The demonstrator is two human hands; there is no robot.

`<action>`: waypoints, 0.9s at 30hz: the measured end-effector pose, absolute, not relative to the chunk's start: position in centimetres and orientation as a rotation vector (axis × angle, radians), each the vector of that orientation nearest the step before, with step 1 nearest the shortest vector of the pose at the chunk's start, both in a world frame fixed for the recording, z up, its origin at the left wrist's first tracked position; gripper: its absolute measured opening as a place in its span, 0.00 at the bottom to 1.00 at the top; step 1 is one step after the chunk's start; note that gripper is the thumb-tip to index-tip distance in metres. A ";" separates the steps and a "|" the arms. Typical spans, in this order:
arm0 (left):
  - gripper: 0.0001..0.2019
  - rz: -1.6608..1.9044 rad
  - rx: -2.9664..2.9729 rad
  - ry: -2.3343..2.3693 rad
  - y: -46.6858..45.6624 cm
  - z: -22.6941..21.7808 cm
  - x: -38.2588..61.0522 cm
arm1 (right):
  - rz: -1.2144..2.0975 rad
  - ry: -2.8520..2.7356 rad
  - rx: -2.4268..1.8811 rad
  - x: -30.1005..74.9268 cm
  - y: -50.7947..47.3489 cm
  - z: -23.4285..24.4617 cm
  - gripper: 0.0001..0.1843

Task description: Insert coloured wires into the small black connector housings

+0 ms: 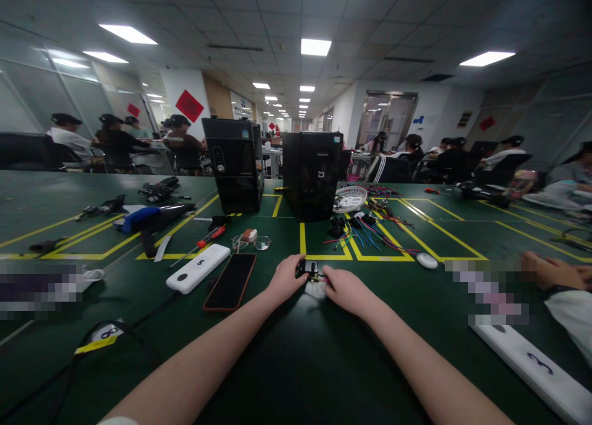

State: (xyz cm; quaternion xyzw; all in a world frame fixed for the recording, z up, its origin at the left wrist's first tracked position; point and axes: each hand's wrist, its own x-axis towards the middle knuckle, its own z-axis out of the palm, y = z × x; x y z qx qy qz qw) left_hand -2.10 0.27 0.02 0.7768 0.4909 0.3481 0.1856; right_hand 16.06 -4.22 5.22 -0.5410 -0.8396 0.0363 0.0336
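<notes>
My left hand [287, 278] and my right hand [345, 287] meet over a small black part [308, 268] with short coloured wires, low on the green table [296, 351]. Both hands have their fingers closed on it, the left from the left side and the right from the right. The part rests on or just above the table; I cannot tell which. A black phone [230, 281] lies face up left of my left hand, beside a white power bank [198, 268].
Two black computer towers [237, 164] [312, 174] stand behind. Glasses [252, 242], a red-handled screwdriver [210, 235], a bundle of coloured wires [370, 234], a white basket [350, 198] and a white mouse [426, 260] lie about. Another person's arm [552, 272] rests at the right. People sit at the back.
</notes>
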 end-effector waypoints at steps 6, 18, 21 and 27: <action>0.28 1.015 2.077 1.102 -0.1 0.2 -1.9 | 0.042 -2.444 -1.696 16.0 -4.1 5.5 0.25; 0.26 0.951 2.131 1.090 -0.1 0.0 -2.0 | 0.167 -2.060 -2.378 21.7 -1.2 5.5 0.18; 0.26 0.942 2.149 1.081 -0.2 0.1 -2.0 | 0.202 -1.851 -2.558 26.3 -0.3 6.0 0.19; 0.25 0.923 2.111 1.091 -0.2 0.4 -1.9 | 0.264 -1.535 -2.731 34.8 0.2 5.4 0.21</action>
